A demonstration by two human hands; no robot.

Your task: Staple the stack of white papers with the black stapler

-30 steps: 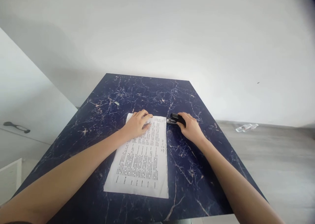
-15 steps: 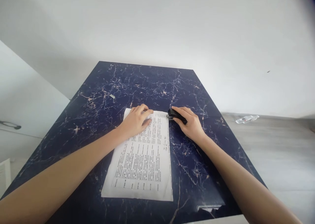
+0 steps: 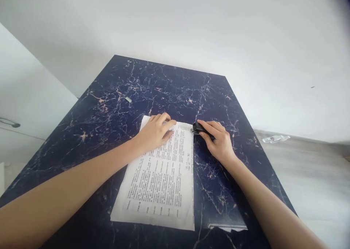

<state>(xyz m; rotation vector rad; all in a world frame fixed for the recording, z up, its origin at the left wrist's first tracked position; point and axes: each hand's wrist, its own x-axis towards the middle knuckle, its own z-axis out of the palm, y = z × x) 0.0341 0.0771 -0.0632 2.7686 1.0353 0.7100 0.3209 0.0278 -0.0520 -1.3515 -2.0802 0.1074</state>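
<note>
A sheet or stack of printed paper (image 3: 155,190) lies on the dark blue marbled table, with some handwriting near its right edge. On its upper part rests my left hand (image 3: 157,132), fingers bent and thumb apart, pressing down without gripping. My right hand (image 3: 218,139) is wrapped round a black stapler (image 3: 203,129), thumb below and fingers over the top. The stapler's front end meets the paper's upper right edge; whether its jaws are pressed fully together is too small to tell.
The table (image 3: 164,81) reaches back to a pale wall (image 3: 175,26). A small pale piece (image 3: 128,99) lies on its far left part. To the right, a clear plastic item (image 3: 275,138) lies on the grey floor (image 3: 290,168).
The camera view has tilted and shifted slightly, so table, paper and hands appear moved. Both hands keep their places on the paper and the stapler.
</note>
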